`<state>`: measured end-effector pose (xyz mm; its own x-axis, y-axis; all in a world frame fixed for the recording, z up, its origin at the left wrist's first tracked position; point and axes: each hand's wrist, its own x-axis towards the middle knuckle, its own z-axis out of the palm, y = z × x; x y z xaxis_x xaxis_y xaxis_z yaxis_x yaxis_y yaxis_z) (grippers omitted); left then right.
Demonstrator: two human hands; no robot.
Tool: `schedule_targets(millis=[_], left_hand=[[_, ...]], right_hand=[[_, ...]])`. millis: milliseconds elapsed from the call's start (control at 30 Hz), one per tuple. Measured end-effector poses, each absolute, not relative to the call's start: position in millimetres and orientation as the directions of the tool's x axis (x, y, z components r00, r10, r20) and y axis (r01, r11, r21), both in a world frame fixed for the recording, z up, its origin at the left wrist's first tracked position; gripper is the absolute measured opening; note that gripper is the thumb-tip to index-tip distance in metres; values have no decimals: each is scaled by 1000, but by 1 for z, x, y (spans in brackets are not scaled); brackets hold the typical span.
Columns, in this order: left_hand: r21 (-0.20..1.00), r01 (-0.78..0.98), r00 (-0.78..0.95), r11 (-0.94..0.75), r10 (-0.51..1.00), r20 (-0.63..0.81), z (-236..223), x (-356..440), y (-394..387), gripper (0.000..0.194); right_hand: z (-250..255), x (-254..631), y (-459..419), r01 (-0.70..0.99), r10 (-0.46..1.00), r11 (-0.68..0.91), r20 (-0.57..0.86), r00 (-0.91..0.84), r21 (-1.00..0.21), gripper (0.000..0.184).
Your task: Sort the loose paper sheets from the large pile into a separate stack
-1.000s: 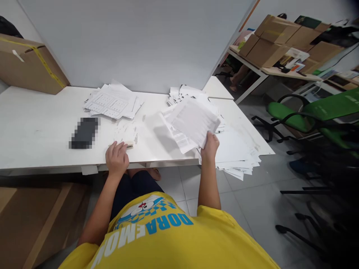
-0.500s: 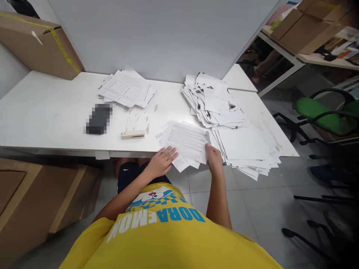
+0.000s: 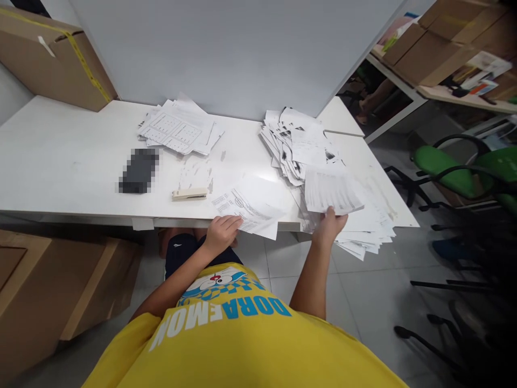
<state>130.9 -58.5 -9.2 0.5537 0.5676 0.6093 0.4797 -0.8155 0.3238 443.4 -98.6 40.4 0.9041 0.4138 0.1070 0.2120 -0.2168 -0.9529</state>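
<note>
Right now the left hand point(image 3: 221, 230) rests flat, fingers loosely spread, on a few printed sheets point(image 3: 248, 207) lying at the front edge of the white desk point(image 3: 60, 161), pinning them down w/ the near corner hanging just past the edge. Right hand point(image 3: 329, 226) is closed on the bottom edge of a single printed page point(image 3: 332, 189), thumb and fingers pinching it, page lifted a bit and held over the big loose pile point(image 3: 365, 223) at the desk's right end. Behind that, a second fanned stack point(image 3: 297, 143) w/ dark print patches sits nearer the partition. Cream stapler point(image 3: 189, 194) lies just left of the pinned sheets, not touched; a dark flat item point(image 3: 138, 171), blurred out, is further left, and another spread of form-like papers point(image 3: 180, 128) sits at the back centre. Cardboard box point(image 3: 48, 59) at far left corner, green chair point(image 3: 464, 172) off to the right. Progress, as a judgement only: looks like sorting/collating, approx. early-to-mid stage — only a small set is gathered under the left hand, while both right-hand piles are thick and untidy, so most of the paper seems unhandled. Stapler unused on this set so far, as far as can be told.
</note>
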Motion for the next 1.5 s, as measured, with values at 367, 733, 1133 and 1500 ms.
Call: schedule_targets(millis=[367, 733, 1133, 1500], left_hand=[[926, 239, -229, -293, 910, 347, 5, 137, -56, 58], [762, -556, -504, -331, 864, 7, 61, 96, -40, 47], [741, -635, -469, -218, 871, -146, 41, 89, -46, 41], [770, -634, -335, -69, 922, -194, 47, 103, -62, 40]], right_hand=[[20, 340, -127, 891, 988, 31, 148, 40, -453, 67], [56, 393, -114, 435, 524, -25, 358, 773, -900, 25], [31, 441, -99, -348, 472, 331, -165, 866, -877, 24], [66, 399, -119, 267, 342, -92, 222, 913, -959, 83]])
